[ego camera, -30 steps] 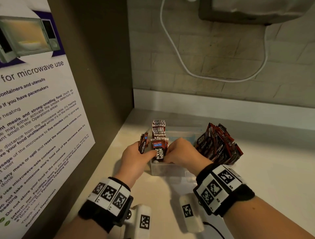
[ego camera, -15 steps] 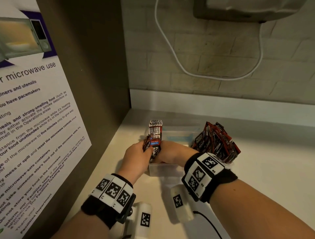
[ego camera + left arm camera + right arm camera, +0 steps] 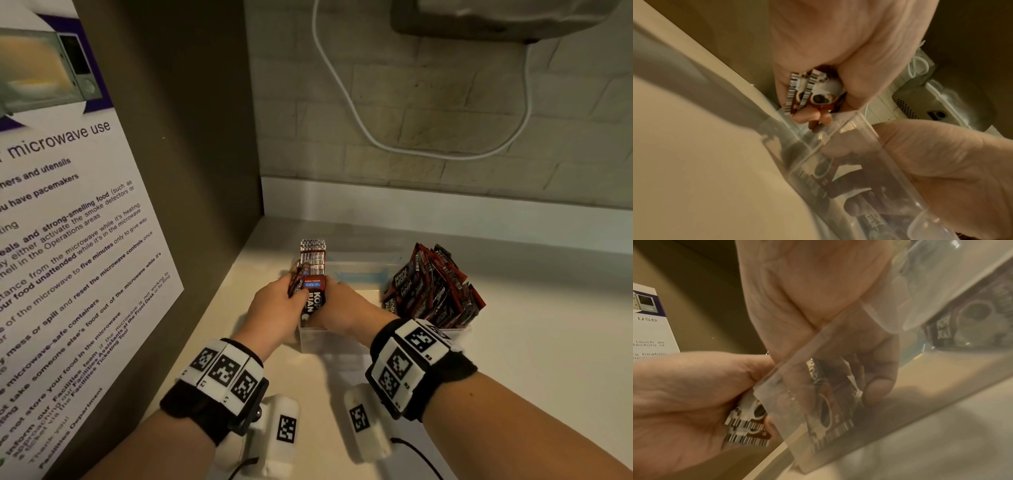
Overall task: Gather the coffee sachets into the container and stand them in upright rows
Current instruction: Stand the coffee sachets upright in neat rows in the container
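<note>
Clear plastic container [image 3: 313,337] holds one upright row beyond the left hand [image 3: 274,310], which grips spare sachets [image 3: 809,91]; the right hand [image 3: 346,308] pinches one sachet [image 3: 313,296] inside; the right-side bundle [image 3: 431,287] leans unsorted.

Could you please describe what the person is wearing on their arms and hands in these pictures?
Both forearms are bare, with no sleeves or gloves. The left hand and right hand each have a black wrist strap carrying white blocks printed with black square markers; a white camera unit hangs under each wrist, trailing a thin black cable.
</note>
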Demonstrator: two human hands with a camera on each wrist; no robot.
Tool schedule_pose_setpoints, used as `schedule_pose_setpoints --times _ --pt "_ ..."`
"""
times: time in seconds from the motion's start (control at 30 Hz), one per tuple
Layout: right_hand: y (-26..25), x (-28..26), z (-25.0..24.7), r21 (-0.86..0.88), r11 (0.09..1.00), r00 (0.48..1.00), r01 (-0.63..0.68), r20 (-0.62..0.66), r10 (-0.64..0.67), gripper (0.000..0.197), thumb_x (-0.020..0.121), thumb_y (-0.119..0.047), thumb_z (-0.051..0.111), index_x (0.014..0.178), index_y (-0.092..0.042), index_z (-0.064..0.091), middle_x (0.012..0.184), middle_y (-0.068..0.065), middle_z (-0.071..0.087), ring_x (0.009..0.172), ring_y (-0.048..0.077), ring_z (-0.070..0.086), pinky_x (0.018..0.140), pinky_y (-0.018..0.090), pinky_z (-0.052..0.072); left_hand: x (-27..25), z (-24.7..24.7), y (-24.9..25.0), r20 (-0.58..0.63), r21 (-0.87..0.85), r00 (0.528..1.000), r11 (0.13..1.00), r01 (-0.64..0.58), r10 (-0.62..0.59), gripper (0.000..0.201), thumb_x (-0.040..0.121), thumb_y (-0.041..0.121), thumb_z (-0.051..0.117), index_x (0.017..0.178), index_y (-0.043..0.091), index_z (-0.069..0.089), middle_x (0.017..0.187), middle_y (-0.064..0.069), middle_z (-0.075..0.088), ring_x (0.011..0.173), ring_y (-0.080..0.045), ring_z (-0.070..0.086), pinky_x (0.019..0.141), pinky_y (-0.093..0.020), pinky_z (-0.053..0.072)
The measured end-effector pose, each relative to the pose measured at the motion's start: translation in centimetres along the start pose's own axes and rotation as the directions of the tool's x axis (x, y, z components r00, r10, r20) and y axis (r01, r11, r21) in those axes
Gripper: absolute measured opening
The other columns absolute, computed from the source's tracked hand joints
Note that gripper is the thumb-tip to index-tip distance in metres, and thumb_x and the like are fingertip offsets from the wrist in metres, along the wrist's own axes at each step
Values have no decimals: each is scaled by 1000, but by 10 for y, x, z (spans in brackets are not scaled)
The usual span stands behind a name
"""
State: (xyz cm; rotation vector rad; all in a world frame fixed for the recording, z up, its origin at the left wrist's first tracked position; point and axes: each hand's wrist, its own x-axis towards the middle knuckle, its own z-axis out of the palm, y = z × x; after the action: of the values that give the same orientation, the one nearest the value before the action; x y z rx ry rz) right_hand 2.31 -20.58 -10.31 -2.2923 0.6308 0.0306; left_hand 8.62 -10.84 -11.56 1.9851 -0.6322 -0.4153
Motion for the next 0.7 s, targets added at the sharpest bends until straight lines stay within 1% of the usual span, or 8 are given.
schedule_pose_setpoints --times 0.07,0.13,0.3,0.53,0.6,0.63,0.67,0.7 --pt "0 -4 -3 23 999 1000 22 10 -22 53 76 -16 73 126 -15 55 117 9 63 104 24 61 93 37 50 1 1 -1 6 -11 1000 1000 4 -4 28 94 19 53 119 18 65 106 -9 70 99 -27 65 90 -46 52" --pt "3 -4 -4 49 999 1000 16 15 -16 52 78 -12 72 127 -14 54 118 9 64 106 25 61 95 38 49 1 1 -1 11 -26 1000 1000 7 -6 30 94 19 53 122 20 64 107 -9 70 100 -27 65 91 -46 52" --pt "7 2 2 101 994 999 -31 20 29 78 76 -18 74 140 -12 29 119 8 63 107 24 61 96 38 49 -1 1 -1 18 -26 1000 1000 3 -3 33 96 18 51 126 22 61 109 -7 69 100 -24 64 92 -43 51" --pt "8 8 4 102 994 999 -27 43 23 84 75 -24 75 142 -9 26 122 8 61 109 22 60 97 34 48 -3 1 -2 18 -76 999 997 29 -28 25 93 18 53 113 24 67 102 -7 72 96 -27 66 89 -48 52" --pt "8 10 6 95 995 999 -32 43 28 85 72 -30 76 140 -9 30 121 6 62 108 20 60 96 33 48 -4 1 -1 21 -111 999 993 36 -34 24 94 16 54 111 25 67 97 -6 72 92 -30 67 81 -43 55" --pt "8 9 5 92 995 999 -28 44 24 84 71 -31 77 140 -10 32 120 6 63 108 20 60 97 34 48 -5 0 -1 22 -127 999 991 35 -33 23 94 14 53 110 24 67 91 -8 71 84 -31 66 71 -37 54" --pt "8 9 5 87 996 999 -27 46 23 82 72 -29 77 140 -11 33 121 6 62 108 20 60 96 32 48 -6 -1 0 23 -140 999 990 35 -32 22 94 13 53 110 22 66 85 -13 68 72 -28 63 61 -31 48" --pt "7 6 3 81 997 999 -15 46 11 79 74 -26 76 140 -11 35 123 7 61 109 21 59 95 30 47 -7 -2 0 28 -160 999 987 32 -28 21 95 11 54 108 20 66 88 -18 67 59 -20 57 54 -27 41"
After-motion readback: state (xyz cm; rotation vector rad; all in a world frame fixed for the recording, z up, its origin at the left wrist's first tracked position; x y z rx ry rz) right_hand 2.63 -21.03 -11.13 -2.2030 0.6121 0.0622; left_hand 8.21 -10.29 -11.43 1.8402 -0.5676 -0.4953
